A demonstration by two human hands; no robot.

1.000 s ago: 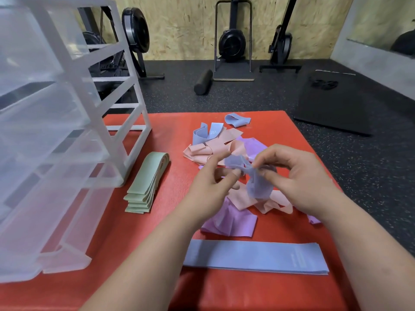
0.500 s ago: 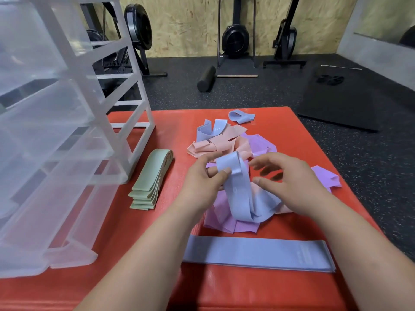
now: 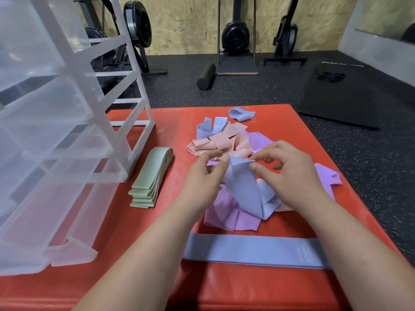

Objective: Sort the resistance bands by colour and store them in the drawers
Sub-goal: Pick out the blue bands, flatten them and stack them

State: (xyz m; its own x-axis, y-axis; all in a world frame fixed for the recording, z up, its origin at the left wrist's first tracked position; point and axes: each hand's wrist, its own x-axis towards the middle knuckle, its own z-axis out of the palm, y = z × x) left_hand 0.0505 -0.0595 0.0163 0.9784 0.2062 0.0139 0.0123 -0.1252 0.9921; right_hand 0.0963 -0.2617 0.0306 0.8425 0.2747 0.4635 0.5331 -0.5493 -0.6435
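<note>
Hands: top edge of blue band (image 3: 243,187) is pinched by left hand (image 3: 203,176) and right hand (image 3: 292,173) | place: held over mixed pile (image 3: 226,142) on red mat (image 3: 175,122) | drawers (image 3: 56,140): pulled out at left

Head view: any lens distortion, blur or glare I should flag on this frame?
Head view: wide-angle bowing bends the translucent plastic drawer unit and the red mat's edges; soft, even lighting, faint shadows; mild sheen on the drawer fronts; the blue band between left hand and right hand is reasonably sharp.
</note>
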